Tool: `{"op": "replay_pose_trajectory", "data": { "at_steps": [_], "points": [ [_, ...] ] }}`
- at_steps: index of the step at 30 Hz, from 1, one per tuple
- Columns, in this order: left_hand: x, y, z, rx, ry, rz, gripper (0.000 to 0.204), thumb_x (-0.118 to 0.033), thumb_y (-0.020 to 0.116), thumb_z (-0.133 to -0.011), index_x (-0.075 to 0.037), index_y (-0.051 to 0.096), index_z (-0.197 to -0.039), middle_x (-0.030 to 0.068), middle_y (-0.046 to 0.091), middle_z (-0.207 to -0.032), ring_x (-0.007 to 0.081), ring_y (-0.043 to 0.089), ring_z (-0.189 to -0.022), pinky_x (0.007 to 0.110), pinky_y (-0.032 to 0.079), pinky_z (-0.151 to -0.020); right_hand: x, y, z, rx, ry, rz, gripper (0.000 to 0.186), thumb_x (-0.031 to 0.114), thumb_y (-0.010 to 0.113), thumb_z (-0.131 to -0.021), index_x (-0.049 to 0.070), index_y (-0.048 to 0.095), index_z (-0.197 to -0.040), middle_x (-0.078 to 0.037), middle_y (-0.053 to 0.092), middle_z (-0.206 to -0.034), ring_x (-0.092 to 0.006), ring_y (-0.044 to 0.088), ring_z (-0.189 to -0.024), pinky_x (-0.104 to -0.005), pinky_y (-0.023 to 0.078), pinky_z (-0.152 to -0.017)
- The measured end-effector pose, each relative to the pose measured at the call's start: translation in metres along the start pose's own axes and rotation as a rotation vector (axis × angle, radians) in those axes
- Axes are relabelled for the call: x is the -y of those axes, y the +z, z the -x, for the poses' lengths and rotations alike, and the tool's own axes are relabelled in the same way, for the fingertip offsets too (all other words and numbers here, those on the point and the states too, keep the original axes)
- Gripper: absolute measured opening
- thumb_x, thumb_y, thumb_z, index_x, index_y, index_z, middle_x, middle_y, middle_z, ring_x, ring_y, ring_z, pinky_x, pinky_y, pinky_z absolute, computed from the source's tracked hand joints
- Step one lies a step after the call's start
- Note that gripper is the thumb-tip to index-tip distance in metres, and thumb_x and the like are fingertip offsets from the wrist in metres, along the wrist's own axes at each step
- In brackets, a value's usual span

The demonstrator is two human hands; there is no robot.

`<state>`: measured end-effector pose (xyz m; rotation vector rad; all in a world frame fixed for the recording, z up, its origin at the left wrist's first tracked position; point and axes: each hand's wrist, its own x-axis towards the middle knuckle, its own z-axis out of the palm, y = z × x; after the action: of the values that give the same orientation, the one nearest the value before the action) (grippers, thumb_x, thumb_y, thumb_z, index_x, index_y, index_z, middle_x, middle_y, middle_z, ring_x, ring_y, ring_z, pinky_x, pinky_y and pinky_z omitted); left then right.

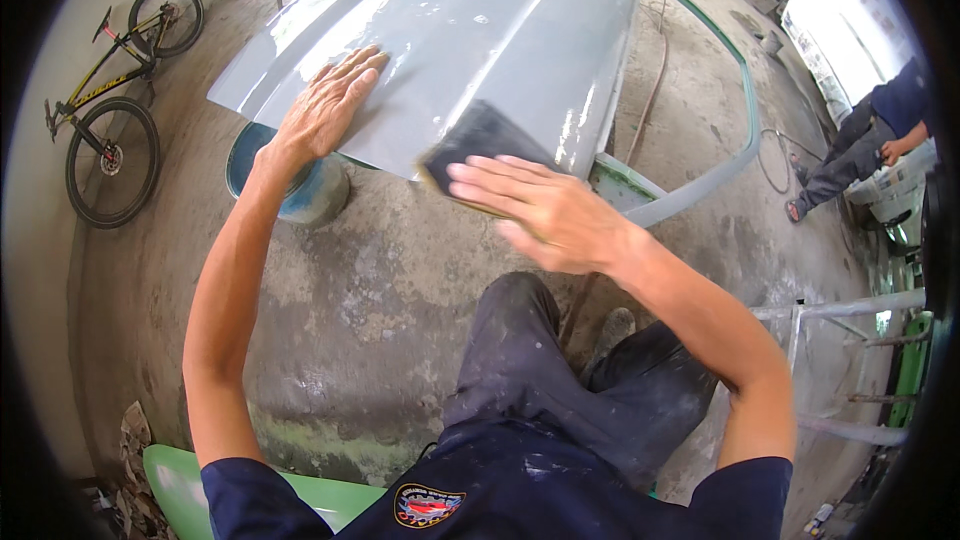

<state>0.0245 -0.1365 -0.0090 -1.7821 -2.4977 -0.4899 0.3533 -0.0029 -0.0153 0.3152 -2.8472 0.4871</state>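
Note:
A grey-primed car door panel (440, 40) lies flat in front of me, its surface shiny in places. My left hand (328, 105) rests on the panel's near left part, palm down with fingers stretched out, and holds nothing. In my right hand (545, 205) is a dark piece of sandpaper (490, 135) with a yellowish edge, held flat against the panel's near edge. The fingers lie across the sandpaper and the thumb is at its near side. Motion blurs the sandpaper, so whether a block backs it cannot be told.
The door's window frame (745, 90) sticks out on the right. A blue-stained drum (320, 195) stands under the panel's left corner. A bicycle (125, 70) leans by the left wall. Another person (870, 130) is at the far right, above a metal rail frame (840, 308). A green panel (180, 485) lies at lower left.

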Motion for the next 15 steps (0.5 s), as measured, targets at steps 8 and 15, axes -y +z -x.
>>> {"op": "replay_pose_trajectory", "data": {
  "at_steps": [8, 15],
  "points": [
    [0.0, 0.0, 0.006, -0.027, -0.021, 0.023, 0.083, -0.066, 0.008, -0.108, -0.018, 0.049, -0.161, 0.005, 0.041, -0.17, 0.0234, 0.029, -0.161, 0.042, 0.017, -0.136, -0.002, 0.027, -0.015, -0.15, -0.089, -0.047, 0.054, 0.012, 0.048, -0.103, 0.006, 0.053, -0.156, -0.013, 0.05, -0.164, -0.0303, 0.044, -0.154, -0.0442, 0.028, -0.132],
    [0.004, 0.003, 0.001, -0.015, -0.072, 0.063, 0.092, -0.079, 0.011, -0.099, -0.023, 0.05, -0.16, 0.002, 0.04, -0.17, 0.0226, 0.026, -0.162, 0.045, 0.015, -0.137, -0.116, -0.023, -0.018, -0.177, 0.301, -0.048, 0.052, 0.022, 0.038, -0.11, 0.015, 0.049, -0.161, -0.009, 0.043, -0.169, -0.0262, 0.036, -0.158, -0.0421, 0.024, -0.134]
  ]
}}
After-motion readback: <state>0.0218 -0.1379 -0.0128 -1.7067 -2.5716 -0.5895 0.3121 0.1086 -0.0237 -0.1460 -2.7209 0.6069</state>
